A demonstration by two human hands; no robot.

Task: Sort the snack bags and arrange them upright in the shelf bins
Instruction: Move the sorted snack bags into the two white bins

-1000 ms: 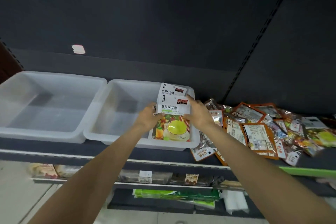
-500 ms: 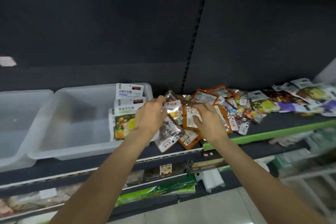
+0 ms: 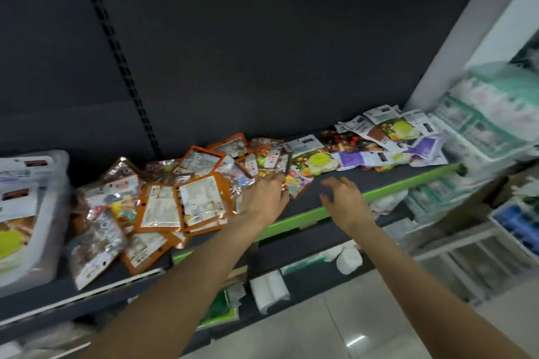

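- Snack bags already sorted, white ones with a green-and-fruit picture (image 3: 11, 230), stand upright in the clear bin (image 3: 49, 242) at the far left edge. A second ago both hands were setting them there; now the hands have let go and the bags stay up against the bin wall, so that batch looks done.
- Next along, the orange-edged bags (image 3: 198, 204) lie flat and overlapping on the dark shelf (image 3: 309, 204), mixed with brown foil ones (image 3: 93, 248) at the front edge. Half a second ago both hands were over this heap; it appears undisturbed since.
- Left hand (image 3: 264, 198) now lies at the right end of that heap, palm down, fingers extended and touching the small colourful bags (image 3: 294, 183). It closes on nothing that I can see.
- Right hand (image 3: 344, 198) hovers over bare shelf just right of the left one, fingers spread and loosely bent, holding nothing.
- White fruit-picture bags (image 3: 318, 160), the same kind as those in the bin, lie flat beyond both hands, and more sit with purple ones (image 3: 423, 146) towards the far right.
- Compared with the earlier view, the camera has swung right, pushing the bin to the margin and revealing the right-hand pile. My reading: the person is reaching for the next matching bags, with most of the sorting left.
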